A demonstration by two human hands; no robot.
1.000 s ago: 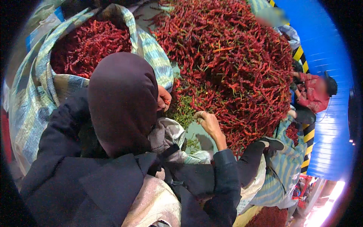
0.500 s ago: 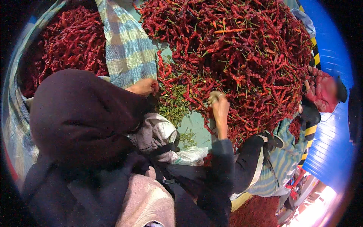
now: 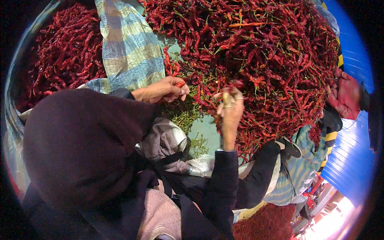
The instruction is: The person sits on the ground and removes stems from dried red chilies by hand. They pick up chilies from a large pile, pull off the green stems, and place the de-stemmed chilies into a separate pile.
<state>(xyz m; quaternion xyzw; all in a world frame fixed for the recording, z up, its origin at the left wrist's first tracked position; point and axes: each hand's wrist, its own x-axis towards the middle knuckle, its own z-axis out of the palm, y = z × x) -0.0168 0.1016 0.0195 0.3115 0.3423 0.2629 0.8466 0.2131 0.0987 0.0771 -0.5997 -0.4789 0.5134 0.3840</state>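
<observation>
Neither of my own hands shows. A person in a dark hood (image 3: 80, 148) sits below me, seen from above. That person's left hand (image 3: 168, 91) pinches a small red piece, probably chili, beside green stems (image 3: 184, 118). Their right hand (image 3: 230, 112), blurred, is raised at the edge of a large heap of red chilies (image 3: 256, 48); what its fingers hold is unclear. At the left, an open checked woven sack (image 3: 128, 48) contains more dark red chilies (image 3: 66, 52).
Another person in red (image 3: 346, 96) is at the right, beside a blue panel (image 3: 346, 144) with yellow-black striped edging (image 3: 330, 142). A striped sack (image 3: 286, 188) and a dark red heap (image 3: 264, 224) lie at lower right; pale cloth (image 3: 162, 138) is near the person's lap.
My view has shifted, putting the hooded head lower and further left. That person's left hand has come out into fuller view, and their right hand has risen onto the chili heap's edge.
</observation>
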